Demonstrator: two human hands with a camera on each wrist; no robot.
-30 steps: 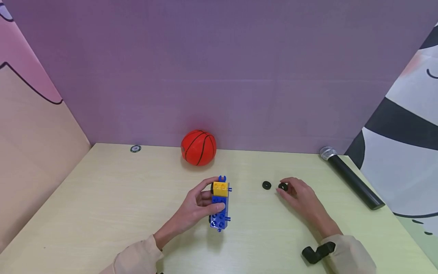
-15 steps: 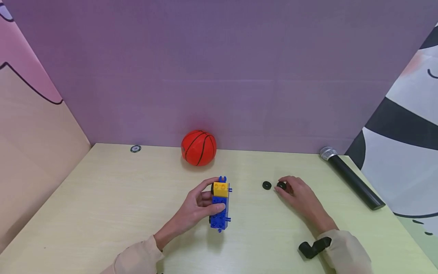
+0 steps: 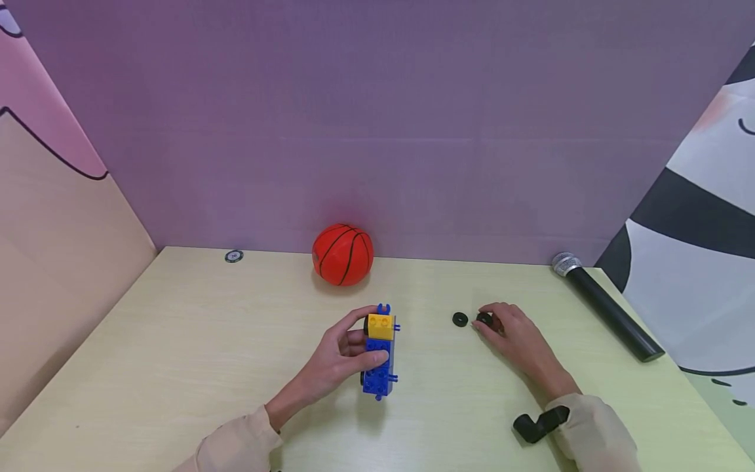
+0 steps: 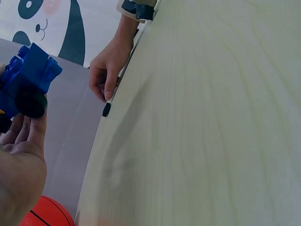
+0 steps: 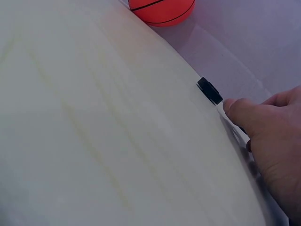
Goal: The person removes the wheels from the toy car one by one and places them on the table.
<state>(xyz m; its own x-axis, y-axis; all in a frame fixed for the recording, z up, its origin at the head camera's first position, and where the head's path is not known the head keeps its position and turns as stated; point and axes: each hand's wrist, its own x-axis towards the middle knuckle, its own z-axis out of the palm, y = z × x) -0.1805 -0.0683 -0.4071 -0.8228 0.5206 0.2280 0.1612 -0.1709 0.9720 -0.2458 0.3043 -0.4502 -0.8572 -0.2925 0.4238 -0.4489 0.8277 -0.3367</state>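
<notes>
My left hand (image 3: 333, 364) grips a toy car (image 3: 379, 379) built of blue blocks with a yellow block on it, raised above the table. Bare blue pegs stick out on the car's right side; black wheels sit on its left side, one plain in the left wrist view (image 4: 31, 104). At the right, the thumb and fingers of my right hand (image 3: 522, 337) pinch a small black wheel (image 3: 485, 319) low at the tabletop, partly hidden by the fingers. Just left of it a second, loose black wheel (image 3: 460, 319) lies flat on the table.
Behind the car, a red toy basketball (image 3: 343, 255) rests near the back edge of the pale wooden table (image 3: 177, 341). A black microphone (image 3: 610, 311) lies along the right edge. A round chip (image 3: 234, 256) is at the back left, before a purple wall (image 3: 377, 131).
My right hand has shifted slightly left with its fingers at the wheel, bringing that wheel a little nearer to the loose one. The left hand and the toy car have stayed nearly still.
</notes>
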